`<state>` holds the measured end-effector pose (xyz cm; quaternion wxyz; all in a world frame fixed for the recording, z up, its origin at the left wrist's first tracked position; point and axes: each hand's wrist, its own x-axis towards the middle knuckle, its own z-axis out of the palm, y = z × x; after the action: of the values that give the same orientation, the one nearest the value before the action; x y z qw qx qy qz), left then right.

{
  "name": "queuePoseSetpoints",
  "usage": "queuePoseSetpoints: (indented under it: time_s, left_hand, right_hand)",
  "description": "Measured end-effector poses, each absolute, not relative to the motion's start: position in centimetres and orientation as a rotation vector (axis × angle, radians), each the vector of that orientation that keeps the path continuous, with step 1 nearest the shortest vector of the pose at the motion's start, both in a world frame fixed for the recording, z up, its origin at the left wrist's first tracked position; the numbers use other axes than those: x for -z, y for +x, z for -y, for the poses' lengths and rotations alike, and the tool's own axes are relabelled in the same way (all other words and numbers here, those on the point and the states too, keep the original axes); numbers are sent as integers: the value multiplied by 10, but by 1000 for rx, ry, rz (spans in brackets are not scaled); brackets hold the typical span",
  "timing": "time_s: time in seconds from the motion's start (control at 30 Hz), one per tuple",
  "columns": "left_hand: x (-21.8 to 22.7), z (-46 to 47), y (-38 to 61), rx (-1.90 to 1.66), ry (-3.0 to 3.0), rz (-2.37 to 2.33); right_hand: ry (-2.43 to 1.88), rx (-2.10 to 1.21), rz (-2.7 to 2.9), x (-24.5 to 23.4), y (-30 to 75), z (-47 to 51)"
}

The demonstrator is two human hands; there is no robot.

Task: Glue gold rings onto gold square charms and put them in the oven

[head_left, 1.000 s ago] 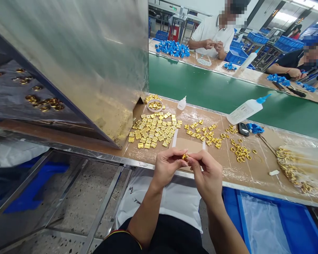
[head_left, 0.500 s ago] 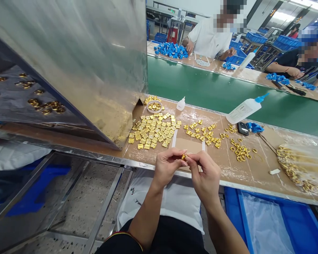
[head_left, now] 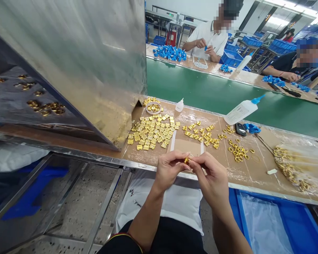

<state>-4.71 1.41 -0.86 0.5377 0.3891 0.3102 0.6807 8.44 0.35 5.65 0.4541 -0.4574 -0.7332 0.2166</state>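
In front of my body, at the bench edge, both hands meet over a small gold-coloured metal piece. My left hand is closed, pinching it from the left between thumb and fingertips. From the other side my right hand is closed too, its thumb and forefinger on the same piece. Fingers cover most of it, so its exact shape is hidden. Beyond my hands lies a cardboard sheet edged with white tape. Many square gold plates spread to its left; small gold pieces lie behind, and gold rings to the right.
A metal hood rises at left. Along the bench stand a small white bottle, a larger leaning bottle and a black device. A bag of gold rings lies right. Across the green belt, co-workers handle blue pieces.
My hands have shifted slightly right with the gold piece between them, and the right wrist has turned a little. Across the belt, a co-worker's hands have come together around a blue piece.
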Motion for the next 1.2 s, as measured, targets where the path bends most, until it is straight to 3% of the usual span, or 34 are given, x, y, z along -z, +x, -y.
queuePoseSetpoints:
  time_s: [0.67, 1.2]
  left_hand:
    - [12, -16, -35, -1603, 917, -752]
    - [10, -15, -38, -1557, 809, -680]
  right_hand:
    - [-1131, -1013, 1515, -51, 95, -16]
    - [-1092, -1042, 1483, -46, 96, -16]
